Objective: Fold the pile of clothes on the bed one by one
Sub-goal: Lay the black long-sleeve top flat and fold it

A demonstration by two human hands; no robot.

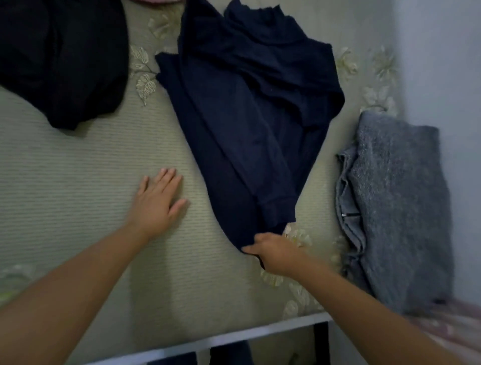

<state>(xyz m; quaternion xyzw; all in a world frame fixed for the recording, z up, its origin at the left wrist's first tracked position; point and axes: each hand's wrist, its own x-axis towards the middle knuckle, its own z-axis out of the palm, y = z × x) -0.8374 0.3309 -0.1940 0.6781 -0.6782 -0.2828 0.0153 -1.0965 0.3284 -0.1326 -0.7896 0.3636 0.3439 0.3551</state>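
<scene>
A navy blue garment (247, 109) lies spread and partly folded lengthwise across the middle of the bed, its narrow end pointing toward me. My right hand (276, 251) pinches that near end between thumb and fingers. Flat on the pale green bedsheet (78, 177), fingers straight, my left hand (156, 203) rests just left of the garment without touching it. A pile of black clothes (62, 57) sits at the far left of the bed.
A grey fuzzy folded garment (395, 203) lies at the bed's right side by the pale wall (442, 65). The white bed frame edge (234, 336) runs along the bottom. A bit of pink cloth (156, 1) shows at the top.
</scene>
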